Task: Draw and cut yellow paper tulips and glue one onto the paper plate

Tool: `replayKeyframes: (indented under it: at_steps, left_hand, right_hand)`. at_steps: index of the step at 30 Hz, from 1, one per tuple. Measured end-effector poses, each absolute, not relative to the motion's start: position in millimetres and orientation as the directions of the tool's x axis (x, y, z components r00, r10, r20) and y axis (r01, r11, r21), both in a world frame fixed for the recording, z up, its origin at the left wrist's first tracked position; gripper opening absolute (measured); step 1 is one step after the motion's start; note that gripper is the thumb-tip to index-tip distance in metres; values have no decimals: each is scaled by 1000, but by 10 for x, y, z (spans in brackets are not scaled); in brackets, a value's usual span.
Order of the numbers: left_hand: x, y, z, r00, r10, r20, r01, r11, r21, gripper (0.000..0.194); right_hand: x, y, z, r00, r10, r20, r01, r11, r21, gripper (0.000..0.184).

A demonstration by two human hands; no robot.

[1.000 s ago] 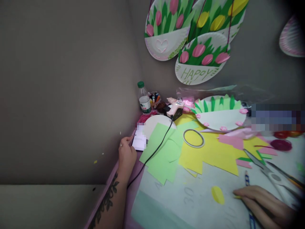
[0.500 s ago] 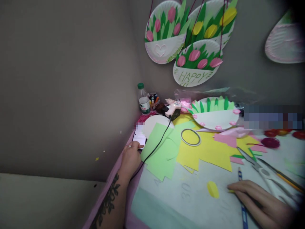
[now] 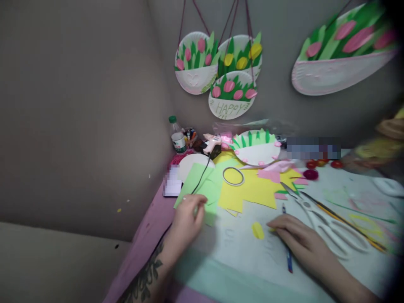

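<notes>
My right hand [image 3: 298, 235] is closed in a pinch on a small yellow paper piece [image 3: 272, 229]. Only a sliver of that piece shows at the fingertips. Just left of it, a yellow paper petal [image 3: 258, 231] lies flat on the table cover. A blue pencil [image 3: 289, 259] lies partly under the right hand. My left hand [image 3: 189, 216] hovers over light green paper sheets [image 3: 192, 179], fingers loosely bent and apart, with nothing visible in it. Near its fingers runs a black cable [image 3: 202, 176]. A phone [image 3: 172, 183] with a lit screen lies beyond that hand, to the left.
Scissors [image 3: 306, 205] and a yellow-black craft knife [image 3: 325, 208] lie on the right. Yellow paper [image 3: 252, 191] bears a tape ring [image 3: 233, 176]. Behind stand a glue gun [image 3: 211, 144], a decorated paper plate [image 3: 257, 153] and a bottle [image 3: 178, 139]. Flower plates [image 3: 197, 80] hang on the wall.
My left hand has left the phone and moved right, over the green paper. My right hand still pinches the yellow piece. The view has shifted to the right.
</notes>
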State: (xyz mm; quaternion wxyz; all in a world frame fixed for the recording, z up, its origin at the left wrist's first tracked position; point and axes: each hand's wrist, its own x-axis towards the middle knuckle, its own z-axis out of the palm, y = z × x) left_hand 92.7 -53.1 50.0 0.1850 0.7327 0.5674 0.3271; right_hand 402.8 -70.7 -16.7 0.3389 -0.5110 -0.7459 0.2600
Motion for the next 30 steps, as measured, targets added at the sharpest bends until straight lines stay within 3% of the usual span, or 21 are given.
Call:
replayKeyframes:
  at_steps: [3, 9, 15, 20, 23, 30]
  left_hand:
    - [1434, -618, 506, 399, 917, 25, 589, -277, 759, 17]
    - [1926, -575, 220, 555, 832, 6, 536, -363, 762, 17]
    - [1839, -396, 69, 480, 877, 19, 573, -330, 750, 15]
    - [1852, -359, 62, 453, 890, -43, 513, -221, 830, 19]
    - [1899, -406, 25, 490, 870, -59, 483, -215, 848, 20]
    - [1812, -275, 117, 445, 895, 23, 584, -309, 751, 15]
  right_hand:
    - [3836, -715, -4, -158, 977, 145, 535, 208, -819, 19]
    - [3663, -735, -4, -80, 997, -3, 331, 23, -943, 11]
    - [3821, -682, -48, 33, 999, 15, 242, 6, -970, 7]
    - [3719, -669, -3, -72, 997, -38, 234, -20, -972, 22]
    - [3621, -674, 18, -97, 993, -69, 249, -42, -968, 10]
    - [3845, -542, -20, 75, 993, -87, 153, -98, -983, 16]
